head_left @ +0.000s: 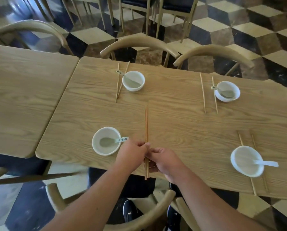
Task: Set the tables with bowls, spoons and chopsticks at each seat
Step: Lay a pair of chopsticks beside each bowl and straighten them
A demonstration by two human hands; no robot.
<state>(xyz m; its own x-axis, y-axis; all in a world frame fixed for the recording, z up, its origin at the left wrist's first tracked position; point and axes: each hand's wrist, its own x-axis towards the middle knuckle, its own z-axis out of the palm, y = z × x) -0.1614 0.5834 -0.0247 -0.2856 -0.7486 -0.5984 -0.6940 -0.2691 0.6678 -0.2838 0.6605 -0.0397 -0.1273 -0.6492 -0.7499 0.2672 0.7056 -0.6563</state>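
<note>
On the wooden table (172, 124), both my hands pinch one pair of chopsticks (146, 124) that points straight away from me, its near end past the front edge. My left hand (132, 154) grips it from the left, my right hand (164, 160) from the right. Just left stands a white bowl (106, 140) with a spoon (114, 140) in it. The near right bowl (247, 161) holds a white spoon, with chopsticks (241, 139) under and beside it. Two far bowls (133, 80) (227, 91) each hold a spoon, each with chopsticks (118, 82) (209, 94) to its left.
A second wooden table (22, 90) adjoins on the left. Curved-back chairs stand at the far side (139, 44) (212, 52) and at my side (111, 212). More chairs stand farther back on the checkered floor (239, 22). My shoes (130, 212) show below the table edge.
</note>
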